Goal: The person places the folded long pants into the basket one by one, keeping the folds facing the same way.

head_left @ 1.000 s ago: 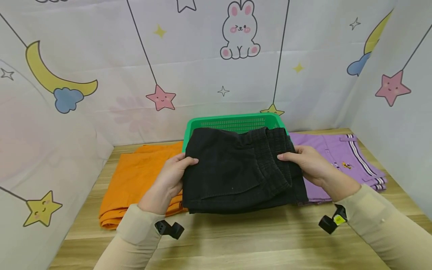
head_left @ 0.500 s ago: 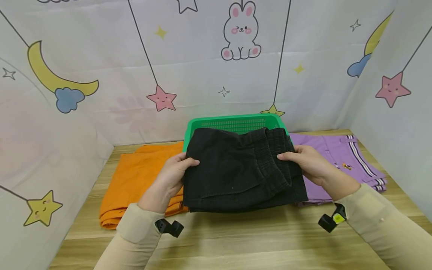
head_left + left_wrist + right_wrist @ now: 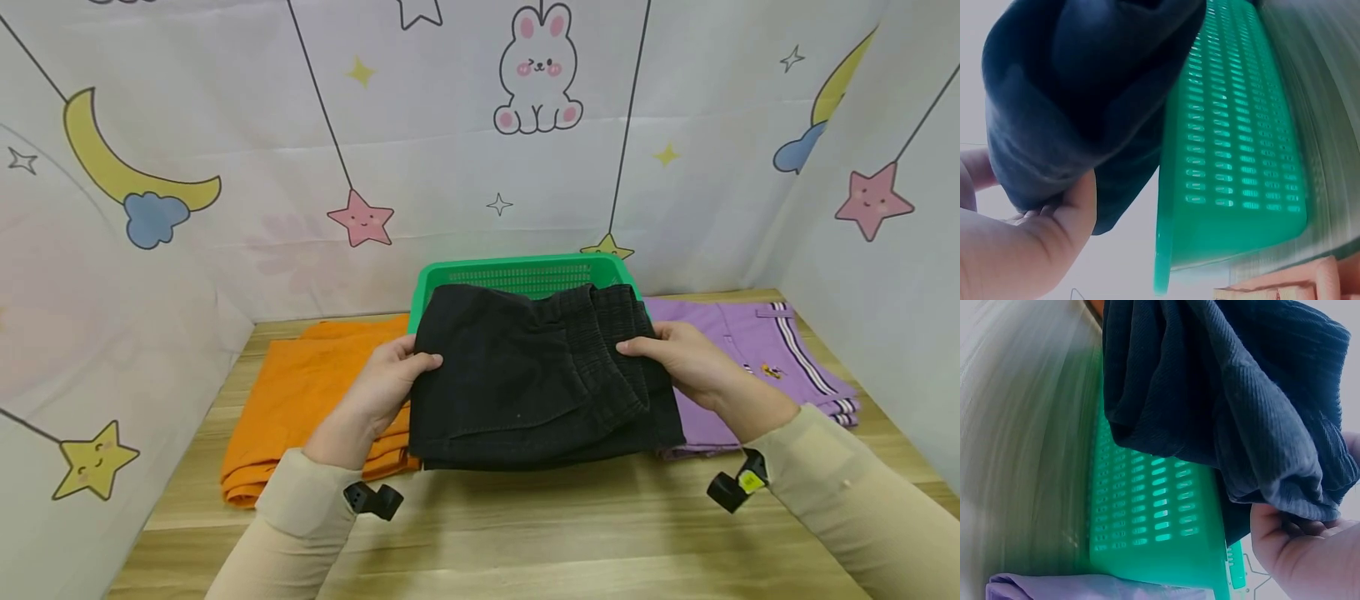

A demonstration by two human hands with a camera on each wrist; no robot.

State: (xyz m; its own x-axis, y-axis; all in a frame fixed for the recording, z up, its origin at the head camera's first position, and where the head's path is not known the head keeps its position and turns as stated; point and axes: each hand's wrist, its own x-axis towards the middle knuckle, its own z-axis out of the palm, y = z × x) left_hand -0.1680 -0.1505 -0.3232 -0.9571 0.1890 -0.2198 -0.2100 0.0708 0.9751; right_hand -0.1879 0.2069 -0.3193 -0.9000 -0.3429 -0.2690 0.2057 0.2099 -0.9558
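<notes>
Folded black trousers (image 3: 510,375) with a ribbed elastic waistband are held up between both hands. My left hand (image 3: 382,387) pinches their left edge, thumb on top and fingers beneath. At the waistband end my right hand (image 3: 697,367) grips them the same way. Behind and below them stands a green plastic basket (image 3: 525,265), its front mostly hidden in the head view. Its slotted wall (image 3: 1229,137) shows beside the trousers in the left wrist view. In the right wrist view the fingers (image 3: 1266,534) curl under the folded cloth.
Folded orange cloth (image 3: 300,400) lies on the wooden table (image 3: 510,533) left of the basket. On the right is a folded purple garment (image 3: 750,333) with striped trim. A white printed curtain (image 3: 435,167) encloses the back and sides.
Both hands keep their grip on the black trousers, which stay almost still over the basket's front. The whole view has shifted very slightly.
</notes>
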